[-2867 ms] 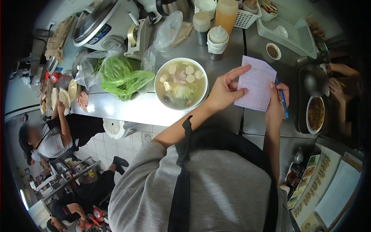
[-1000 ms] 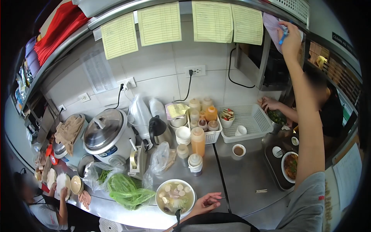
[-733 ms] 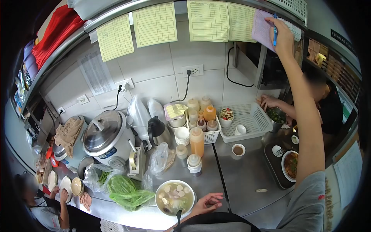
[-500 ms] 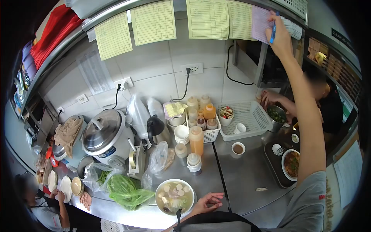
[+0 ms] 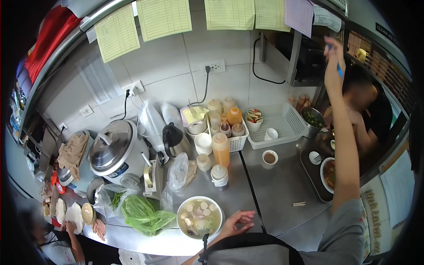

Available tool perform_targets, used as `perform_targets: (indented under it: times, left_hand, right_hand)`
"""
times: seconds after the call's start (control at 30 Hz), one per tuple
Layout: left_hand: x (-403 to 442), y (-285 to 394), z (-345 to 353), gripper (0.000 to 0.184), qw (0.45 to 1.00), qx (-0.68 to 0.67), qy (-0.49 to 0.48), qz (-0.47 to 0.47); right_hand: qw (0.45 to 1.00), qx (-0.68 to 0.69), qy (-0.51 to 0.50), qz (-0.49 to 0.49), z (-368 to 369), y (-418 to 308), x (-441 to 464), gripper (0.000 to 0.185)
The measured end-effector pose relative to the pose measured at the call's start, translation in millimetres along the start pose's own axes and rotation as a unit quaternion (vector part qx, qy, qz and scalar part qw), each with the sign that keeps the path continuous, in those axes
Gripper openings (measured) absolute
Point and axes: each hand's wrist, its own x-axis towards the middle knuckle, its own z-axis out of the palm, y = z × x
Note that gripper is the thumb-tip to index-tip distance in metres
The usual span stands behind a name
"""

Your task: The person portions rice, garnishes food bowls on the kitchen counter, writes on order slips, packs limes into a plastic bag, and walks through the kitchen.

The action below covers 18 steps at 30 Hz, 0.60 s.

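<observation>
Right hand (image 5: 334,66) raised at the end of my outstretched arm, fingers partly curled around a blue pen (image 5: 339,70); the pen lies slanted in the grip, and exact finger contacts are too small to read. Fingertips sit just beside the pink slip (image 5: 298,16), with a gap visible between them. The slip hangs from the overhead rail, its left edge next to a yellow slip (image 5: 273,15) and its right edge next to a white printed slip (image 5: 327,18).

Left hand (image 5: 239,222) low over the steel counter, fingers loosely bent, thumb apart from them, holding nothing that I can see. Whether it touches the counter, I cannot tell. Nearest item: a white bowl (image 5: 199,197) of soup (image 5: 194,224), just to its left. Beyond the bowl on that side lies a green plastic bag (image 5: 143,215).

On the counter to the right of my left hand: a small clip (image 5: 298,204), lying flat. Farther back, a cup of brown sauce (image 5: 270,157) stands in front of a white basket (image 5: 289,126). Behind my raised forearm, a co-worker (image 5: 380,108) leans near a dark tray (image 5: 310,181).
</observation>
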Motion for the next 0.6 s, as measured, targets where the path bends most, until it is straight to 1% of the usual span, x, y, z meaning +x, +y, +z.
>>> perform_targets:
  times: [0.03,0.07,0.1,0.13,0.2,0.3,0.4,0.5,0.6]
  left_hand:
    - [-1,1,0,0.045,1.0,0.003,-0.001,0.001]
    - [-1,1,0,0.044,1.0,0.006,-0.003,0.003]
    - [-1,2,1,0.044,1.0,0.009,-0.005,0.005]
    - [-2,3,2,0.044,1.0,0.005,-0.01,0.008]
    - [-3,5,4,0.045,1.0,-0.001,-0.016,0.015]
    - [-5,9,8,0.044,1.0,0.008,-0.019,0.02]
    - [-5,9,12,0.04,0.999,0.029,-0.007,0.041]
    - [-7,12,10,0.041,0.998,0.035,0.004,0.043]
    - [-11,5,3,0.045,0.999,0.028,0.025,0.004]
  right_hand:
    - [0.995,0.044,-0.017,0.085,-1,13,-22,0.017]
    - [0.989,0.1,-0.04,0.104,-2,23,-44,0.013]
    - [0.967,0.176,-0.066,0.171,-6,31,-63,0.009]
    - [0.958,0.19,-0.087,0.197,-7,41,-78,0.007]
    - [0.934,0.216,-0.137,0.248,-3,62,-93,0.011]
    - [0.939,0.163,-0.115,0.28,10,73,-89,0.019]
    - [0.933,0.078,-0.157,0.316,14,93,-84,0.026]
    - [0.924,0.121,-0.168,0.32,19,105,-91,0.027]
    - [0.957,-0.003,-0.087,0.276,27,96,-100,0.027]
